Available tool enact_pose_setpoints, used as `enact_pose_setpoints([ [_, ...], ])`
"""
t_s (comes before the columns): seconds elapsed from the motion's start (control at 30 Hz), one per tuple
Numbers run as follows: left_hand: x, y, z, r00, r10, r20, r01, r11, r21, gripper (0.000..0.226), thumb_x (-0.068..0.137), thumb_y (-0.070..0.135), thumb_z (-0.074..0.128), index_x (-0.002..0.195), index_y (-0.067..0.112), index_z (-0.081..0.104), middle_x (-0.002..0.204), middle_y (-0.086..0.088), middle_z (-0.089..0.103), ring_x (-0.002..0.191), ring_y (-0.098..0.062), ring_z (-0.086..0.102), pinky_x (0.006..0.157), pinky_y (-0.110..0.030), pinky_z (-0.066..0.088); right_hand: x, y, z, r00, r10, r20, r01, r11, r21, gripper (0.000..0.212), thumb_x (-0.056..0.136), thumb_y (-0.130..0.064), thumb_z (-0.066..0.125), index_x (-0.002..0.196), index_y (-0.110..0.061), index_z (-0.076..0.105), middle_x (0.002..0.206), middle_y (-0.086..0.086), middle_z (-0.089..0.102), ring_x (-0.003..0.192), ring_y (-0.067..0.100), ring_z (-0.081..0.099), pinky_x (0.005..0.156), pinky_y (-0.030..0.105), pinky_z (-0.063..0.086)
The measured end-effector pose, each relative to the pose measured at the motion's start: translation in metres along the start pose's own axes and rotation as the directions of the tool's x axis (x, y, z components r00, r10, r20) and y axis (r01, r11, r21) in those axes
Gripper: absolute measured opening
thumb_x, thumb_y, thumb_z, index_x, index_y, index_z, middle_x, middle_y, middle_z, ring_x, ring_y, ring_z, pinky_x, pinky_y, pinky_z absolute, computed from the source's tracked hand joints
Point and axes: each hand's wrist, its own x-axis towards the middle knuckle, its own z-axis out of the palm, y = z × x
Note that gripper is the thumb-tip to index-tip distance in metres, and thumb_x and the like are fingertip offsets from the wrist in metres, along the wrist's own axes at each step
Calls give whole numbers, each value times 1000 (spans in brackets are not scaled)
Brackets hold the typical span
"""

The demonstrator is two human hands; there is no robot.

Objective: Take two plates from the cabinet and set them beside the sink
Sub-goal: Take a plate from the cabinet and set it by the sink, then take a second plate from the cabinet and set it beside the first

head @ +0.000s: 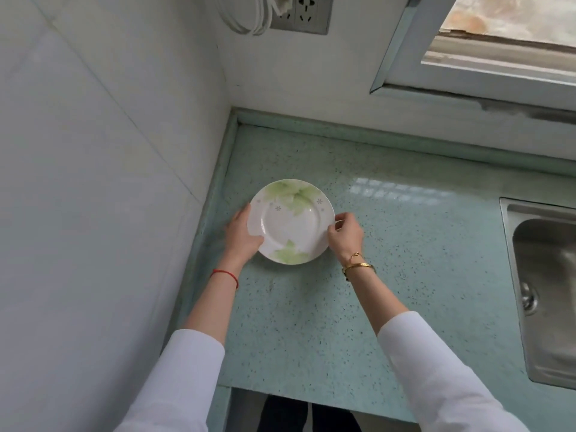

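A white plate (291, 221) with green leaf prints lies low over the pale green speckled counter (389, 275), near the left wall. A second rim shows just under its right edge, so it may be two stacked plates. My left hand (241, 233) grips the plate's left rim, thumb on top. My right hand (346, 233) pinches the right rim. I cannot tell whether the plate rests on the counter or hovers just above it. The steel sink (542, 291) sits at the right edge, well apart from the plate.
A tiled wall (93, 182) stands close on the left. Behind the counter are a window frame (467, 79) and a wall socket (299, 14) with a coiled white cable (246, 17). Bare counter stretches between plate and sink.
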Motion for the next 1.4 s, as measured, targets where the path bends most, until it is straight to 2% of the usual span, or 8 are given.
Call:
enact_pose_setpoints([
  [0.17, 5, 3, 5, 1000, 24, -6, -24, 1000, -3, 82, 73, -13, 59, 149, 15, 41, 146, -11, 46, 135, -32, 44, 112, -49, 41, 4, 3, 1, 1000, -9, 6, 9, 1000, -5, 20, 91, -10, 55, 110, -6, 57, 98, 4, 59, 87, 20, 56, 74, 31, 47],
  [0.43, 9, 0, 5, 999, 25, 21, -25, 1000, -9, 81, 78, -9, 58, 152, 15, 36, 150, -11, 46, 139, -31, 42, 115, -50, 37, 3, 2, -3, 1000, 0, 25, -1, 1000, 27, 24, 93, -13, 53, 114, -4, 58, 97, 6, 62, 87, 22, 58, 73, 29, 43],
  [0.6, -4, -5, -3, 997, 33, -73, -36, 999, -41, 78, 86, 4, 62, 155, 18, 29, 163, -4, 29, 150, -27, 26, 121, -50, 27, -9, -3, -17, 1000, -7, 16, 7, 1000, 29, 39, 96, -23, 52, 130, -6, 55, 118, 13, 63, 106, 26, 62, 93, 39, 51],
  [0.7, -27, -2, -12, 988, 43, -148, -61, 991, -118, 75, 89, 12, 65, 154, 25, 29, 159, -3, 35, 145, -23, 35, 119, -45, 32, -26, -10, -31, 999, -49, -12, 50, 993, 106, 37, 97, -28, 53, 129, -8, 58, 115, 11, 66, 99, 22, 62, 88, 37, 53],
  [0.83, -69, 6, -25, 969, 123, -217, -172, 958, -229, 69, 92, 13, 63, 153, 22, 33, 156, 2, 40, 138, -16, 44, 116, -33, 36, -60, -24, -54, 989, -145, -7, 144, 968, 204, 32, 99, -29, 52, 121, -9, 63, 109, 6, 69, 93, 13, 61, 69, 16, 46],
  [1.0, -132, 12, -45, 934, 141, -329, -261, 897, -356, 53, 95, 19, 61, 146, 21, 46, 147, 5, 52, 128, -10, 54, 100, -18, 43, -116, -36, -79, 976, -211, 61, 175, 915, 363, 31, 101, -31, 50, 117, -9, 64, 99, 5, 71, 89, 15, 64, 77, 32, 53],
  [1.17, -202, 15, -54, 909, 139, -392, -314, 847, -428, 44, 95, 25, 61, 139, 25, 54, 138, 14, 59, 122, 1, 56, 103, -21, 43, -169, -44, -100, 933, -312, 178, 184, 840, 510, 31, 102, -29, 48, 120, -9, 64, 99, 4, 70, 85, 15, 63, 68, 24, 53],
  [1.4, -314, 13, -35, 836, 62, -545, -369, 800, -474, 39, 97, 25, 60, 136, 24, 58, 134, 10, 62, 125, -3, 58, 112, -36, 45, -229, -39, -138, 783, -526, 332, 265, 765, 586, 27, 103, -26, 46, 118, -14, 65, 103, 9, 68, 88, 15, 63, 75, 27, 54],
])
